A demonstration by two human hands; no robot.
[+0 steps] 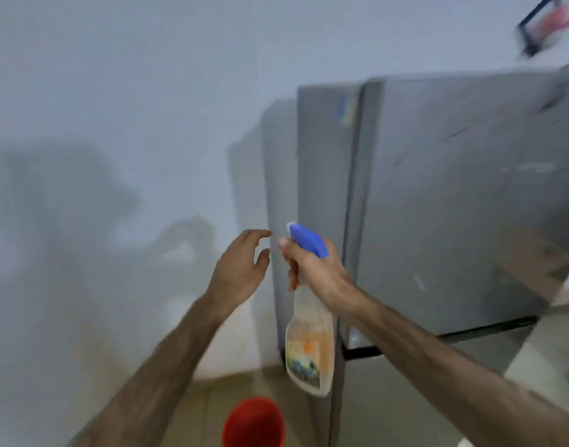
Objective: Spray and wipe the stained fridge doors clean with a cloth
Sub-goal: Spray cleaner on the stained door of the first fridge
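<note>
A grey two-door fridge (454,204) stands at the right, its upper door marked with dark streaks and smudges. My right hand (318,269) grips the neck of a clear spray bottle (310,346) with a blue trigger head and orange liquid, held in front of the fridge's left side panel. My left hand (241,269) hovers just left of the bottle with relaxed fingers, holding nothing. No cloth is in view.
A red bucket (254,422) sits on the tiled floor below my arms. A pale wall (115,124) fills the left. A black rack (541,27) with something pink hangs at the top right. A white counter edge (567,285) shows at the far right.
</note>
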